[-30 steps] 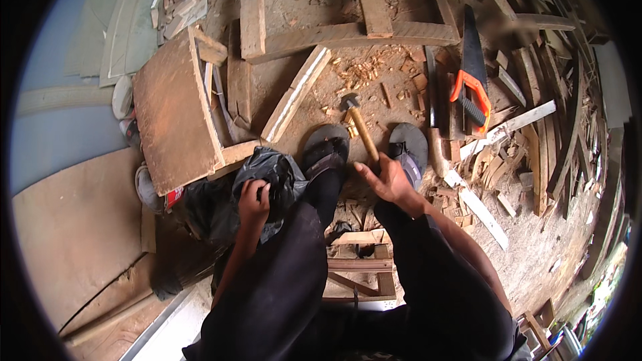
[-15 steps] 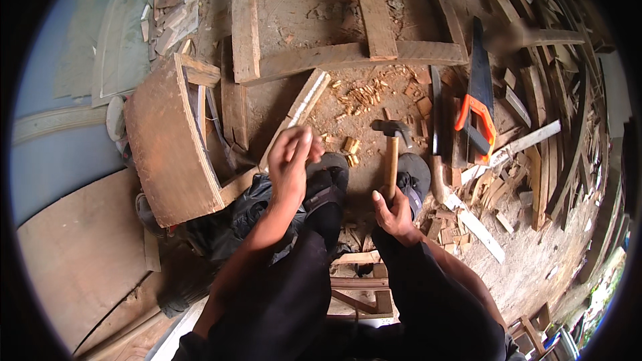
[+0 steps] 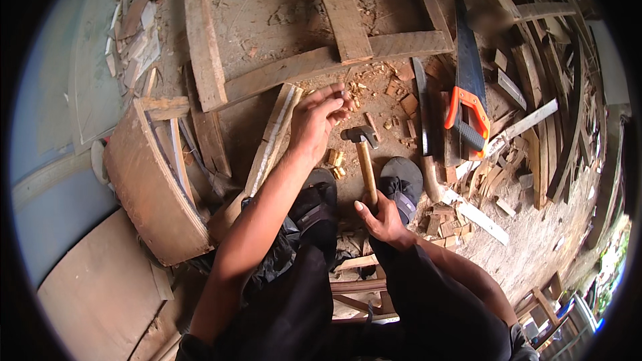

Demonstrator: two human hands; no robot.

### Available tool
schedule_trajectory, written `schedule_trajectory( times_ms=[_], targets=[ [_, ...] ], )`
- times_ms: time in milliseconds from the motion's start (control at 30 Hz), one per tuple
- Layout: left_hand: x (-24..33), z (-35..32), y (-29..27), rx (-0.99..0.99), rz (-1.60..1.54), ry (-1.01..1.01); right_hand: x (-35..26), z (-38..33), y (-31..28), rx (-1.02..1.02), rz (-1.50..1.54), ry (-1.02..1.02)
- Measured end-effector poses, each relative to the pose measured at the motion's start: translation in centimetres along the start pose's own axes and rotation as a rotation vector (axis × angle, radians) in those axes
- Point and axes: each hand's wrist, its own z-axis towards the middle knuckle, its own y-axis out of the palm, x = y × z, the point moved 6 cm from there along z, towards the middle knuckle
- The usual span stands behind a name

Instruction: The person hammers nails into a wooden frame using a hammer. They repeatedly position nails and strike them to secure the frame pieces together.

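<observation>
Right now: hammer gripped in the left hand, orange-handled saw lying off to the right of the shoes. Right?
One error: the hammer is in the right hand, not the left, as the head view shows. The orange-handled saw does lie off to the right of the shoes.

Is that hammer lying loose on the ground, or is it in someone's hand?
The hammer is in hand: the person's right hand is wrapped around its wooden handle, below the metal head.
</observation>
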Motion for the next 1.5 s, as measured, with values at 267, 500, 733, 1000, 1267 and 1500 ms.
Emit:
schedule_trajectory(
  times_ms=[267, 500, 733, 1000, 1267, 1500],
  targets=[
    [3.4, 5.2, 0.9, 0.181, 0.858, 0.416, -0.3, 0.1, 0.1, 0.010, 0.061, 0.006],
    [4.6, 6.5, 2.4, 0.142, 0.943, 0.722, -0.6, 0.0, -0.3, -0.009, -0.010, 0.033],
    [4.1, 6.5, 3.0, 0.165, 1.159, 0.899, -1.3, -0.1, -0.8, -0.057, -0.053, 0.062],
    [3.7, 7.1, 3.1, 0.088, 1.223, 1.091, -1.4, -0.1, -1.0, -0.089, -0.080, 0.059],
    [4.1, 7.3, 3.9, 0.120, 1.256, 0.998, -2.4, 0.0, -1.1, -0.074, -0.077, 0.046],
    [4.1, 8.4, 4.1, -0.005, 1.286, 0.922, -1.9, -0.2, -1.3, -0.048, -0.090, 0.042]
  ],
)
